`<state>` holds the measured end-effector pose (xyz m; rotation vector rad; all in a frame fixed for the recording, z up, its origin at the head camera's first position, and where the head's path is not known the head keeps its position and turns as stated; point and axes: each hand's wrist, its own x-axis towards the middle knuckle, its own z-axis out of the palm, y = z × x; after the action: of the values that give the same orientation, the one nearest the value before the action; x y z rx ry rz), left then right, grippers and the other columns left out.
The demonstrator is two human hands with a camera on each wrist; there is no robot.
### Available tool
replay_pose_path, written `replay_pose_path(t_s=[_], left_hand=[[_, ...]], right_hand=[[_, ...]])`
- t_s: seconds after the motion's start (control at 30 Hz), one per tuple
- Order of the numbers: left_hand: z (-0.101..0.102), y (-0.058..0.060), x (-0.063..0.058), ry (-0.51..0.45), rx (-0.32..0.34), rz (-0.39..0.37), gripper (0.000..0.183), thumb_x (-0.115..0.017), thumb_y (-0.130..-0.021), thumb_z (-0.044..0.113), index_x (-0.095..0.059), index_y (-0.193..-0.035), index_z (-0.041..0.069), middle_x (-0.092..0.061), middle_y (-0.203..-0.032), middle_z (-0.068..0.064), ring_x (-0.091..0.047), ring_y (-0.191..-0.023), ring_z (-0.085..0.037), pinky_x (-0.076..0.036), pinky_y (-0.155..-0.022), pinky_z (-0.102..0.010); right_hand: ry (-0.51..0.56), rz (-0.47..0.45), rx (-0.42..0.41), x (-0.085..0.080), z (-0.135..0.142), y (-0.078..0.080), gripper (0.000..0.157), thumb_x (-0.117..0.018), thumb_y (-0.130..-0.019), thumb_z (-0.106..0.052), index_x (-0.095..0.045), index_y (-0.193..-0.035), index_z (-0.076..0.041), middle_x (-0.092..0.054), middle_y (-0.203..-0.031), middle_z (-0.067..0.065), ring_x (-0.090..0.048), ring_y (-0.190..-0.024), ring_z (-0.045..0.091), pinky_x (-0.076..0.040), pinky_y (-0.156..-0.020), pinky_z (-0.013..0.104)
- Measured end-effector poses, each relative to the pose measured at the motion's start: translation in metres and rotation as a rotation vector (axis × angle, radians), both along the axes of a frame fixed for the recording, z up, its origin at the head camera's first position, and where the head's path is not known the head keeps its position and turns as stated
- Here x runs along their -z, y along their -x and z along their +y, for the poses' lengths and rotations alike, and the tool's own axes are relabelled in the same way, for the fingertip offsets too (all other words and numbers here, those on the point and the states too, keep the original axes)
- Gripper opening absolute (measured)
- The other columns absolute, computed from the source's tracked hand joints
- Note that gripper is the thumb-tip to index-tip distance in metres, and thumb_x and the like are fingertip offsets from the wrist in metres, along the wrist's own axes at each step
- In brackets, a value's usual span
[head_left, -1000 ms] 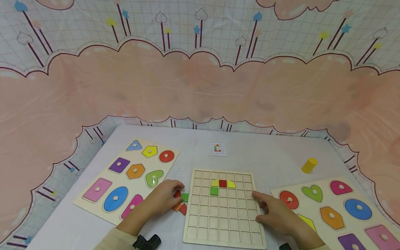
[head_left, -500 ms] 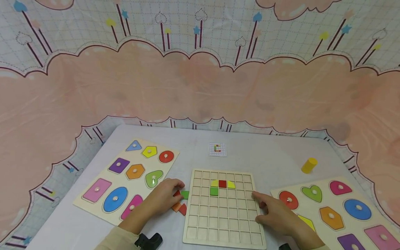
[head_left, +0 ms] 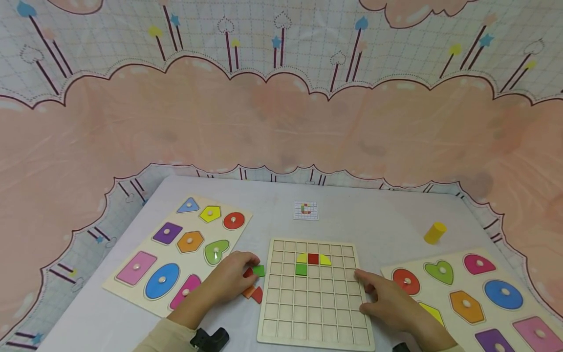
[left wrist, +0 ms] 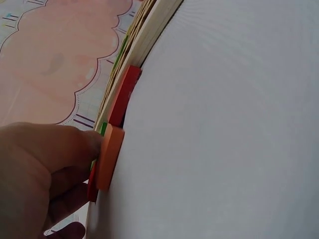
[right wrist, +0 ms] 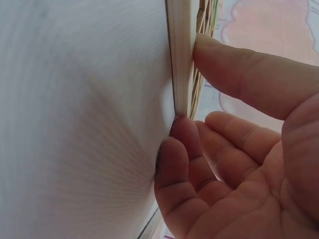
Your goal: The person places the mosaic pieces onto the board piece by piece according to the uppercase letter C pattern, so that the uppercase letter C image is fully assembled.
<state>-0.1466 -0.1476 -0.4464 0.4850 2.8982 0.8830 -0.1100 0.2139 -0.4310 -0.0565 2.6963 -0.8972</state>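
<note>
A wooden grid board [head_left: 308, 313] lies in front of me, with a red square [head_left: 313, 258], two yellow quarter rounds and a green square [head_left: 301, 269] set in its upper rows. My left hand [head_left: 251, 271] is just left of the board and pinches a green square piece [head_left: 258, 270] among loose red and orange pieces [head_left: 249, 292]. In the left wrist view the fingertips [left wrist: 92, 144] touch the orange piece [left wrist: 109, 157]. My right hand [head_left: 365, 292] rests on the board's right edge [right wrist: 180, 55], one finger [right wrist: 234, 74] lying on top.
A shape puzzle [head_left: 149, 249] with knobbed pieces lies at the left and another [head_left: 459, 286] at the right. A small pattern card [head_left: 306, 210] sits behind the grid board. A yellow cylinder [head_left: 435, 232] stands at the back right.
The green square piece at my left fingertips has shifted a little away from me. The right hand has not moved.
</note>
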Motion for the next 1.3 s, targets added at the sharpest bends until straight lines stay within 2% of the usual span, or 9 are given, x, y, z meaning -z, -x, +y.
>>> replay_pose_path(t_s=[0.37,0.63,0.77,1.03,1.3], left_hand=[[0.001,0.003,0.001,0.014,-0.022,-0.012,0.028,-0.08,-0.084,0.013,-0.07,-0.11,0.007,-0.063,-0.096,0.004,-0.052,-0.086,-0.014,-0.054,-0.077,-0.032],[0.002,0.006,-0.001,-0.046,-0.02,0.054,0.023,-0.08,-0.084,0.01,-0.07,-0.105,0.008,-0.066,-0.096,0.004,-0.059,-0.092,-0.015,-0.055,-0.079,-0.035],[0.003,0.006,-0.005,-0.058,0.002,0.068,0.022,-0.079,-0.085,0.01,-0.07,-0.105,0.008,-0.066,-0.096,0.004,-0.059,-0.092,-0.016,-0.055,-0.08,-0.036],[0.01,0.003,-0.009,-0.106,0.073,0.044,0.022,-0.076,-0.087,0.009,-0.069,-0.109,0.006,-0.065,-0.102,0.002,-0.057,-0.094,-0.018,-0.053,-0.08,-0.037],[0.022,0.002,-0.008,-0.118,0.112,0.038,0.02,-0.077,-0.087,0.009,-0.07,-0.105,0.006,-0.067,-0.1,0.0,-0.06,-0.102,-0.025,-0.051,-0.091,-0.047]], right_hand=[[-0.007,0.002,-0.003,0.0,-0.001,0.0,0.075,-0.086,-0.073,-0.009,-0.056,-0.142,-0.011,-0.057,-0.099,0.0,-0.052,-0.089,0.018,-0.05,-0.076,0.033],[-0.003,0.012,-0.017,-0.001,0.0,0.001,0.075,-0.086,-0.074,-0.009,-0.056,-0.142,-0.011,-0.058,-0.1,0.0,-0.052,-0.09,0.018,-0.05,-0.077,0.034],[-0.005,0.011,-0.016,-0.001,0.0,0.002,0.075,-0.087,-0.074,-0.009,-0.056,-0.142,-0.01,-0.058,-0.1,0.0,-0.052,-0.089,0.018,-0.05,-0.076,0.033],[0.004,0.023,-0.023,-0.001,0.0,0.0,0.075,-0.087,-0.074,-0.01,-0.056,-0.142,-0.01,-0.057,-0.1,0.0,-0.052,-0.089,0.017,-0.049,-0.076,0.032],[0.007,0.012,-0.015,-0.002,0.0,-0.001,0.074,-0.086,-0.073,-0.009,-0.056,-0.141,-0.01,-0.057,-0.1,0.0,-0.052,-0.089,0.018,-0.048,-0.075,0.031]])
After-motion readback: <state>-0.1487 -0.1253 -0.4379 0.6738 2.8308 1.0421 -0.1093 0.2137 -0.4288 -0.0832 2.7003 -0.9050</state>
